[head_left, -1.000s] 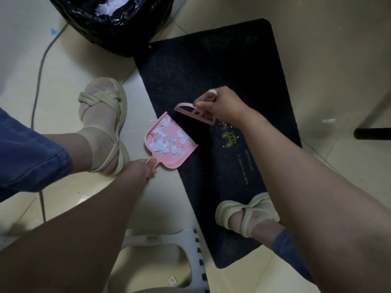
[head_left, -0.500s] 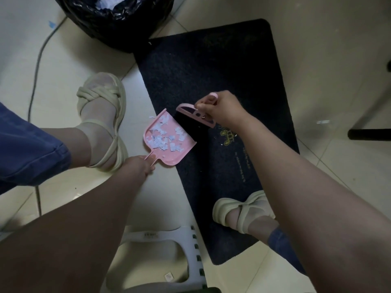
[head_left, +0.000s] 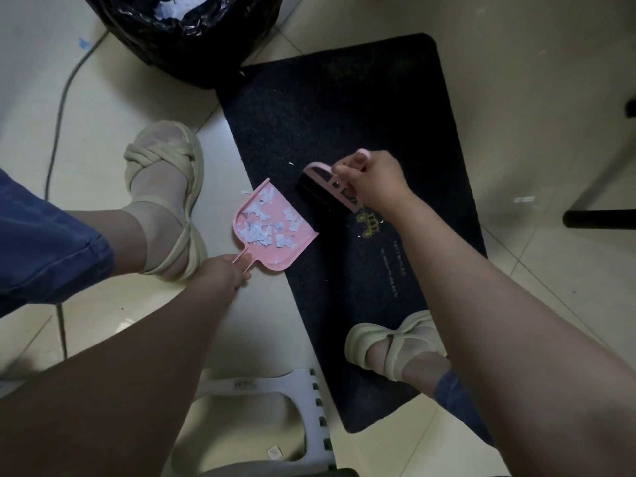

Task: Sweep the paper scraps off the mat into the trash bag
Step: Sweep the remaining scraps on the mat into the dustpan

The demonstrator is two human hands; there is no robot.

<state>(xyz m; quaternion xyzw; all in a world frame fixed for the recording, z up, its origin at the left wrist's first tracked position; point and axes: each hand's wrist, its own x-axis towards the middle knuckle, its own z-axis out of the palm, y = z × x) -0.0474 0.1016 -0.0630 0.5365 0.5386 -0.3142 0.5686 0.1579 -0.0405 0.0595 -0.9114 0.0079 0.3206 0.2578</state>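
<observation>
1. While the left hand (head_left: 223, 274) pinches the thin handle of the pink dustpan (head_left: 275, 258) with curled fingers, the pan lies flat over the left edge of the dark mat (head_left: 344, 108). It is partly on the mat and partly on the tiled floor (head_left: 516, 80).
2. Most of the paper scraps (head_left: 263, 225) lie in a heap inside the dustpan. A few tiny white bits are on the mat, one beyond the brush and some around the gold print (head_left: 369, 222).
3. The right hand (head_left: 375, 182) grips the pink brush (head_left: 339, 187), with the fingers closed around its handle. The black bristles seem to touch the mat just beside the open mouth of the dustpan, but dark on dark is hard to see.
4. The black trash bag (head_left: 206, 39) stands at the far left corner of the mat, with its mouth open and white paper inside.
5. The left sandal (head_left: 165, 187) is on the floor beside the dustpan, and the right sandal (head_left: 389, 346) is on the near part of the mat.
6. A white plastic stool (head_left: 309, 401) is at the bottom, and a grey cable (head_left: 63, 101) runs along the floor at the left.
</observation>
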